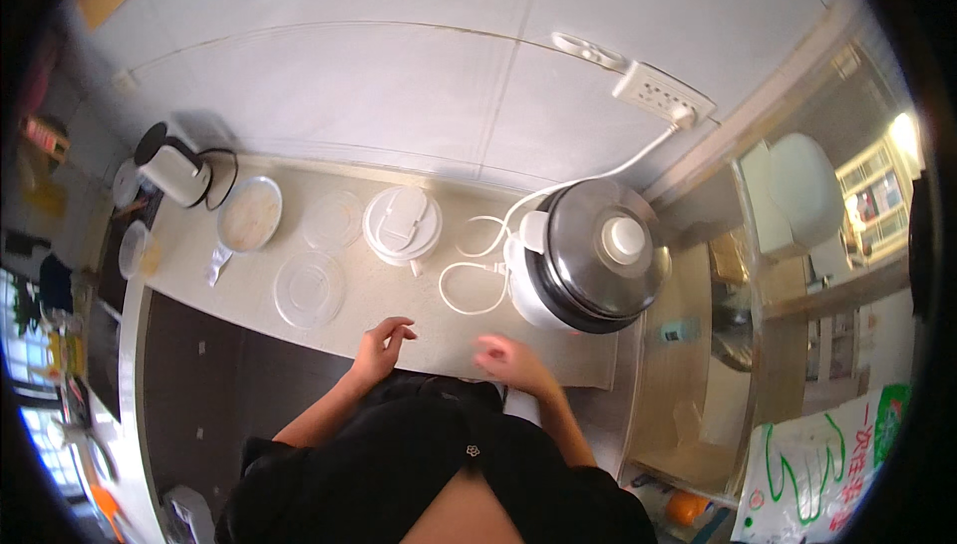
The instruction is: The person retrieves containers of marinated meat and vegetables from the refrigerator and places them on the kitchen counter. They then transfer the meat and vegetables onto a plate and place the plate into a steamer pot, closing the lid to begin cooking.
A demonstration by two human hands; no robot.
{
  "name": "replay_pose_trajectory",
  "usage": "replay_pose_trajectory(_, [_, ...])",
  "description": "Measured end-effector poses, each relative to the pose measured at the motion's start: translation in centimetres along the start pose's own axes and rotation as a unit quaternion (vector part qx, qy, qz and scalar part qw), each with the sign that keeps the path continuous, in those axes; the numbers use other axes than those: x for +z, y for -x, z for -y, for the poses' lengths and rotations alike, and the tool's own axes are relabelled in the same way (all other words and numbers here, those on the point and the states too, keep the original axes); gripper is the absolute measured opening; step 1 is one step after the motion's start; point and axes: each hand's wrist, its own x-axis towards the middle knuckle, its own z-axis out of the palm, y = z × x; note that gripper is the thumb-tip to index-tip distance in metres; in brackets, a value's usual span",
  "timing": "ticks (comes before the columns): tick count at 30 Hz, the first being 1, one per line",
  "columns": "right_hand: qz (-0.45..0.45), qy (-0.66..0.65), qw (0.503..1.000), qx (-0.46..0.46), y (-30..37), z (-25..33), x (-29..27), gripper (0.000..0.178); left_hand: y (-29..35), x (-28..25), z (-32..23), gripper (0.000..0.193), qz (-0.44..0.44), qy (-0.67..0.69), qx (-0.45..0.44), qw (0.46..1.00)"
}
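Both hands hover over the front edge of the light countertop [439, 335], in front of my body. My left hand [382, 350] has its fingers loosely stretched with the thumb apart, holding nothing. To its right, my right hand [510, 362] is smeared by motion; its fingers do not show clearly. Beyond them stands a white lidded jug [404, 225]. A large electric cooker [603, 255] with a steel lid and white knob sits right of it. Left of the jug lie two clear plastic lids [309, 290], and a metal bowl [249, 213] with pale contents stands farther left.
A white cord runs from the cooker to a power strip [663, 92] on the wall. An electric kettle [177, 167] stands at the far left. A silvery packet [218, 265] lies by the bowl. Wooden shelves [688, 454] with a plastic bag [812, 469] flank the right side.
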Motion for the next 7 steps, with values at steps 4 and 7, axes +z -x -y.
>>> replay_pose_trajectory(4, [-0.131, -0.187, 0.974, -0.017, -10.5, 0.1, 5.4, 0.031, 3.4, -1.9, 2.5, 0.020, -0.016, 0.029, -0.096, 0.995])
replay_pose_trajectory(7, [-0.176, -0.155, 0.972, 0.027, -17.1, -1.7, 6.9, 0.035, 5.0, -3.8, 2.8, 0.024, -0.030, 0.110, -0.134, 0.984])
